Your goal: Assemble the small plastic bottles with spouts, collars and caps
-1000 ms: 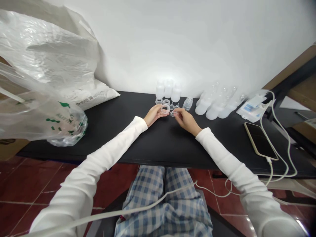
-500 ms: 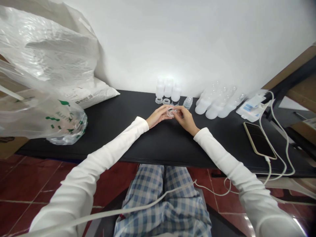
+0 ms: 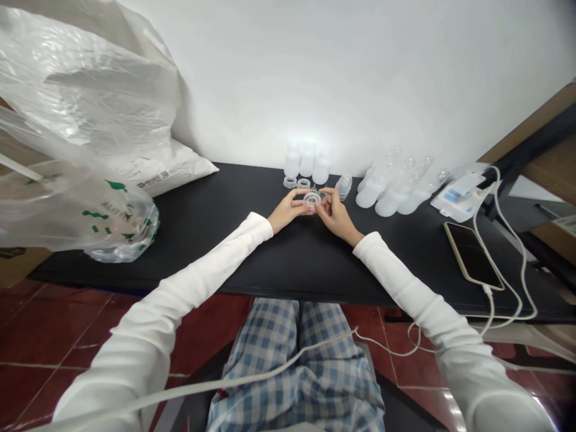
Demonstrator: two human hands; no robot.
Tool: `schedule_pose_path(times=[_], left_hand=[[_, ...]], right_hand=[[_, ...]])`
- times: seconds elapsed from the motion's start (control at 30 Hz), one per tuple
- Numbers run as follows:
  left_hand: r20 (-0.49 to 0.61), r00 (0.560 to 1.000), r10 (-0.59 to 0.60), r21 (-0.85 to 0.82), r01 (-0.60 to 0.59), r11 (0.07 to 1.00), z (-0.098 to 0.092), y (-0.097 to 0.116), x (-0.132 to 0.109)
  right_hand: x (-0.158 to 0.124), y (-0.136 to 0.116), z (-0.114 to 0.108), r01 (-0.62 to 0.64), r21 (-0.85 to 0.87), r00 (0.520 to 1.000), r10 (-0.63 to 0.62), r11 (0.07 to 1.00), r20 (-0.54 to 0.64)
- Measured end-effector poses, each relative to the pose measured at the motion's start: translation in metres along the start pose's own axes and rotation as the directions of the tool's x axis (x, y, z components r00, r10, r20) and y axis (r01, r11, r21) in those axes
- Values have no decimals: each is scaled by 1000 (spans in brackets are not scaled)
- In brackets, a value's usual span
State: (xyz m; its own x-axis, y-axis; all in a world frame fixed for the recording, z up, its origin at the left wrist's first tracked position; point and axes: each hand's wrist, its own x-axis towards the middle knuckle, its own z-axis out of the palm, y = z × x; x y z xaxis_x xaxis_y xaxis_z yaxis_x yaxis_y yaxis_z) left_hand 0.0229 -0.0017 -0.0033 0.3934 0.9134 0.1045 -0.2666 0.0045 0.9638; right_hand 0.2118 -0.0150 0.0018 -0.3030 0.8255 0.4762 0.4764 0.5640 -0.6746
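Between both hands is a clear bottle collar ring (image 3: 312,200), held just above the black table. My left hand (image 3: 288,212) grips its left side, thumb in front and fingers behind. My right hand (image 3: 335,216) pinches the right side with thumb and fingers. A small clear tip, perhaps a teat, shows just behind the ring; whether it sits in it I cannot tell. Close behind lie two more collar rings (image 3: 303,183), in front of three frosted bottles (image 3: 307,161) standing by the wall. A clear cap (image 3: 344,187) stands right of my hands.
Several frosted bottles with clear domed tops (image 3: 389,201) lie grouped to the right. Beyond them are a white-and-blue packet (image 3: 456,197) and a phone (image 3: 473,255) with a white cable. Large plastic bags (image 3: 119,210) crowd the left of the black table (image 3: 216,240).
The collar ring has been turned in my hands, from facing me to a more level tilt. My fingers have shifted round its sides; the things on the table stay put.
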Motion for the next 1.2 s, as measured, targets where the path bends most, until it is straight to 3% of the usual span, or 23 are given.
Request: schedule_pose_path(times=[0.13,0.43,0.87,1.2], left_hand=[[-16,998,55,72,-54,996,-2,-5,2],[-10,989,145,290,-136,947,2,-2,-4],[-12,987,159,260,-150,954,4,-6,0],[-34,992,123,171,-116,978,0,-14,4]], right_hand=[[0,-2,3,-28,70,998,25,997,52],[-5,-6,14,-87,169,996,91,982,-15],[-5,-8,16,-86,193,993,99,977,-61],[-3,-11,12,-58,157,998,59,986,-1]])
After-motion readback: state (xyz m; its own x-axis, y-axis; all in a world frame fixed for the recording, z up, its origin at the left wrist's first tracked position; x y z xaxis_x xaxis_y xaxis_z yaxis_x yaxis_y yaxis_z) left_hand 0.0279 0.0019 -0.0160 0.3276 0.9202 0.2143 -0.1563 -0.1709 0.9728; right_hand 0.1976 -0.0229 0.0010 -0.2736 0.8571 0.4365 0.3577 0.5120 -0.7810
